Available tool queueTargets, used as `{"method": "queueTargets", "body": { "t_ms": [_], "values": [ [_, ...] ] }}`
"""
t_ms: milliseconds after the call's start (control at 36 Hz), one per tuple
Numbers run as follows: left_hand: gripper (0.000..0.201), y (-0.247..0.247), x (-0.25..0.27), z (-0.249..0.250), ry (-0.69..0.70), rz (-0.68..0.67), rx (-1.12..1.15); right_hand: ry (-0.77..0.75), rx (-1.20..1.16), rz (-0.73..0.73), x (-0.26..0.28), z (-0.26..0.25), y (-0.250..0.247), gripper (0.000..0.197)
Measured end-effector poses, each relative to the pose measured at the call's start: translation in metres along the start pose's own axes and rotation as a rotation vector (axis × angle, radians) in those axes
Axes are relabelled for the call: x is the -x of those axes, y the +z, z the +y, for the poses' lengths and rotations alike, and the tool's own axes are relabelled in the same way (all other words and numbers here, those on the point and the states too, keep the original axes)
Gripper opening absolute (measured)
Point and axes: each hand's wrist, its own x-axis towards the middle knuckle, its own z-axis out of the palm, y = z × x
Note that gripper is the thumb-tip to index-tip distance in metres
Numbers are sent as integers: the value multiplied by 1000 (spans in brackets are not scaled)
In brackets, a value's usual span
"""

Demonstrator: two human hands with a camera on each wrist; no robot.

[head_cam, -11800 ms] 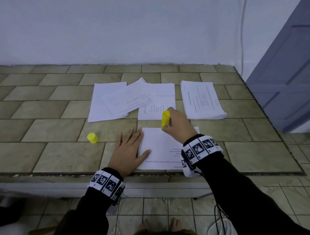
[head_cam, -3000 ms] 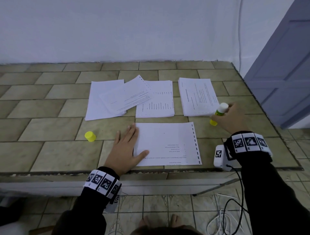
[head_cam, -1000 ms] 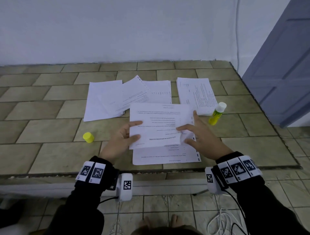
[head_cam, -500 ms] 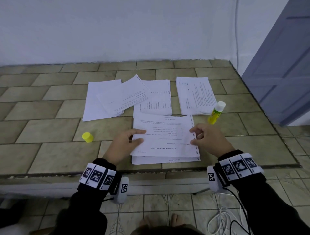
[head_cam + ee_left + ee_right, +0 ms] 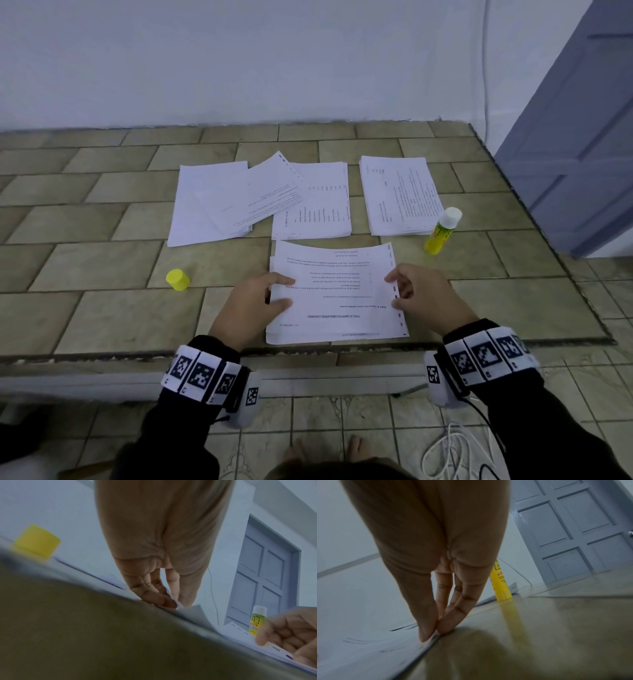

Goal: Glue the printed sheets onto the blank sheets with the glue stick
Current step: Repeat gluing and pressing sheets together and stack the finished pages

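Pinching printed sheet (image 5: 337, 291) edges, both hands; heading unreadable; glue stick (image 5: 442, 231) label Korean.

Two hands, one glue stick (image 5: 442, 230), one loose yellow cap (image 5: 177, 279), three paper stacks and two overlaid sheets at the front are counted on one table (image 5: 102, 308).

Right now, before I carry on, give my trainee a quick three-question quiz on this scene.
1. True or false: the glue stick stands upright without its cap.
2. Which hands hold the printed sheet? A) left hand only B) right hand only C) both
3. Fill in: the yellow cap sits to the ___ of the sheet.

Key: 1 true; 2 C; 3 left.
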Motion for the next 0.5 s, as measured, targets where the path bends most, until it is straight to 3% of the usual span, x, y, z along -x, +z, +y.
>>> {"method": "queueTargets", "body": {
  "t_ms": [500],
  "values": [
    [34, 4, 8, -8, -16, 31, 146, -45, -109, -10, 5, 7, 0, 37]
  ]
}}
